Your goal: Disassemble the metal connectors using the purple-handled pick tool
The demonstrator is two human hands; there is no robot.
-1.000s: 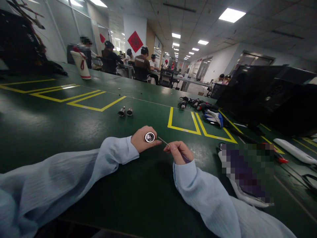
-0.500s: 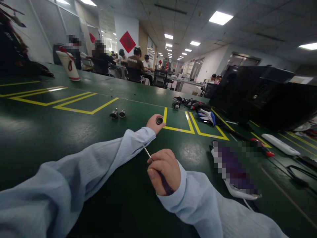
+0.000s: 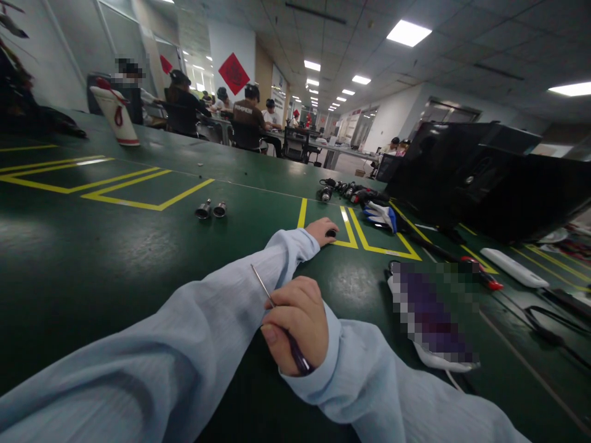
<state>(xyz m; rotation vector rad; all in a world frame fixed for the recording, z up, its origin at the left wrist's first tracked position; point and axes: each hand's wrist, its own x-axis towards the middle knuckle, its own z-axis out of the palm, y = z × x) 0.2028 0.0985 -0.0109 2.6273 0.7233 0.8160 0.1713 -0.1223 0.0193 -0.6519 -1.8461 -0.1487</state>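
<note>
**Left hand stretched out, right hand near with a thin tool**

The green table [image 3: 69, 258] is marked with yellow lines [image 3: 148, 206]. The left hand [image 3: 321, 231] lies far out on the table, its fingers closed around a small dark round part [image 3: 331, 233] that rests on the surface. The right hand [image 3: 295, 326] is nearer, and its fingers grip a thin metal tool [image 3: 263, 287] that points up across the left sleeve. Two small metal cylinders [image 3: 210, 210] lie well apart from both hands.

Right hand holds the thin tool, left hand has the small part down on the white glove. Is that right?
Not quite. In the head view the left hand has the part down by the yellow line on the table, apart from the glove. The right hand does hold the thin tool.
</note>
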